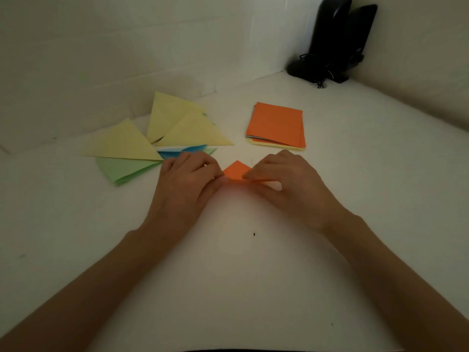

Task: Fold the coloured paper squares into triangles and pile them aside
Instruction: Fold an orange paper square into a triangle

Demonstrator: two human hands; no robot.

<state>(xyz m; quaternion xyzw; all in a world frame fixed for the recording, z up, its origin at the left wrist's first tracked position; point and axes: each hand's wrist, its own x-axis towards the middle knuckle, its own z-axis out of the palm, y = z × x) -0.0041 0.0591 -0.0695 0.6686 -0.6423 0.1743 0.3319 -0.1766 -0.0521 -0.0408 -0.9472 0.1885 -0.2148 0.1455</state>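
Note:
An orange paper sheet [236,170] lies on the white table between my hands, with only a pointed corner showing. My left hand [189,179] holds its left side, fingers curled over the paper's edge. My right hand [284,180] pinches its right side between thumb and fingers. A stack of unfolded squares [276,125], orange on top with yellow beneath, sits just beyond my right hand. To the left lies a loose pile of folded triangles: yellow ones [175,123], a green one [121,170] and a blue one [175,151] partly under my left hand.
The white table [236,262] meets white walls at the back and on the right. A black device with a cord [332,41] stands in the far right corner. A small dark speck [254,234] marks the table between my forearms.

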